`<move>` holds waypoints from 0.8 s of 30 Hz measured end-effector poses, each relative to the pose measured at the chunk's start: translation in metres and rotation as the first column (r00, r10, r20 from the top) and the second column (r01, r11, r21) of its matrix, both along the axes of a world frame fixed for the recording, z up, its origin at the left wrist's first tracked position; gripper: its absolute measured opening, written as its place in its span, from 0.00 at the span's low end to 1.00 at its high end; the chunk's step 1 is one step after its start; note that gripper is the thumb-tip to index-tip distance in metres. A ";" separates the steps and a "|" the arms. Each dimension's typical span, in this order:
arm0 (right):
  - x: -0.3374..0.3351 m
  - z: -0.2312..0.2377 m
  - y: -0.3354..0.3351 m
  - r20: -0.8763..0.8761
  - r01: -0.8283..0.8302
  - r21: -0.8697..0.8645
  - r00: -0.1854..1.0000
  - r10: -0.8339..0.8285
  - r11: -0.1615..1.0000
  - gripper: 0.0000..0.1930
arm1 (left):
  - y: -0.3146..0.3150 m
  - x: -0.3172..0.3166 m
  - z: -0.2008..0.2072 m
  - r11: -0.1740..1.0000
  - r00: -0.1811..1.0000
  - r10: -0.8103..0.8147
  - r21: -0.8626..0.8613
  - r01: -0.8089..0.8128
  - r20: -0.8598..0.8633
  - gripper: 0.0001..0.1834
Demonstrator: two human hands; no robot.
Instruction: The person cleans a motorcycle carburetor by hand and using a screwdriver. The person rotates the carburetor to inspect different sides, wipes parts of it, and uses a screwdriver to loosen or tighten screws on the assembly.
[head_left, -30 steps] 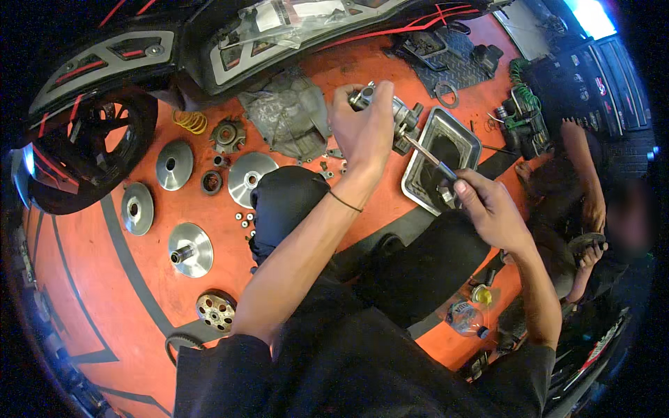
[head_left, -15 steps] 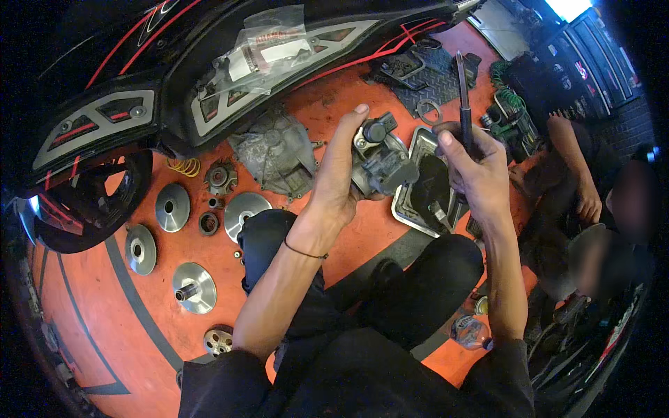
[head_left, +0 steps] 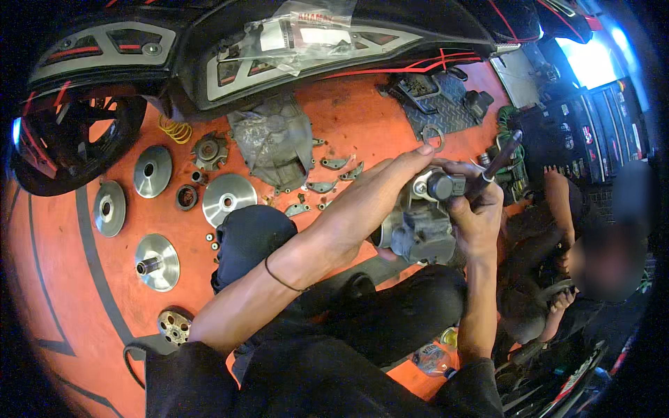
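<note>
My left hand [head_left: 387,182] is closed around a grey metal throttle body [head_left: 421,233], its thumb stretched along the top. A round black cap [head_left: 440,187] sits on the upper side of this part. Against its right side, my right hand [head_left: 481,219] is closed on a screwdriver [head_left: 502,157]. The dark handle slants up and to the right; the blade's tip is hidden behind fingers. Just beyond my left thumb shows a thin metal ring [head_left: 433,137], seemingly on the floor.
Metal pulley discs [head_left: 226,200], a grey casing [head_left: 272,143], a yellow spring [head_left: 174,130] and small curved pieces [head_left: 322,187] lie on the orange floor. A black scooter body [head_left: 188,83] bearing a plastic bag [head_left: 296,38] spans the top. Another person's arm [head_left: 561,209] is at right.
My hands have come together, with the throttle body lower and farther right. The screwdriver, earlier upright with its blade up, now slants beside the part. The view has shifted.
</note>
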State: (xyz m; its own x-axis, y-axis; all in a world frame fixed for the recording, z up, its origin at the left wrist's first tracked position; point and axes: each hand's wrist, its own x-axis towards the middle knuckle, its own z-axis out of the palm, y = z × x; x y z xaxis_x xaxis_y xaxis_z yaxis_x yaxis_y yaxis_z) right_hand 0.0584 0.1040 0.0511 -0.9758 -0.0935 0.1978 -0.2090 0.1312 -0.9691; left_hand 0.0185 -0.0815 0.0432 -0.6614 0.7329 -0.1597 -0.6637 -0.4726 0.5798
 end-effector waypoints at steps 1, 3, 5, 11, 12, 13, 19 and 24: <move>0.003 0.002 0.000 -0.019 0.010 0.009 1.000 -0.009 1.000 0.28 | -0.002 -0.001 0.003 0.999 1.000 -0.010 0.044 0.011 -0.021 0.22; 0.007 0.006 0.000 -0.069 0.023 0.030 0.997 -0.021 0.999 0.27 | -0.009 -0.002 0.005 0.992 0.998 -0.055 0.109 0.059 -0.036 0.23; 0.008 0.006 0.004 -0.184 0.030 0.052 0.983 -0.020 0.998 0.29 | -0.011 0.001 0.007 0.998 0.996 -0.034 0.045 0.038 -0.086 0.24; 0.012 0.008 -0.005 -0.330 0.086 0.158 0.943 -0.029 0.984 0.29 | -0.014 0.001 0.003 0.996 0.954 -0.040 0.065 0.062 -0.297 0.34; 0.013 0.010 -0.007 -0.348 0.093 0.156 0.937 -0.033 0.983 0.28 | -0.014 0.000 0.001 0.995 0.941 -0.056 0.063 0.082 -0.333 0.34; 0.013 0.013 -0.008 -0.370 0.102 0.154 0.928 -0.038 0.983 0.27 | -0.013 0.000 -0.003 0.993 0.927 -0.072 0.060 0.101 -0.368 0.35; 0.018 0.014 -0.014 -0.361 0.202 0.098 0.920 -0.154 0.974 0.27 | -0.013 0.008 0.003 0.999 0.898 0.023 -0.017 -0.034 -0.440 0.37; 0.020 0.011 -0.013 -0.371 0.119 0.027 0.923 -0.101 0.992 0.23 | -0.010 0.008 0.002 0.999 0.923 -0.017 -0.049 -0.003 -0.385 0.32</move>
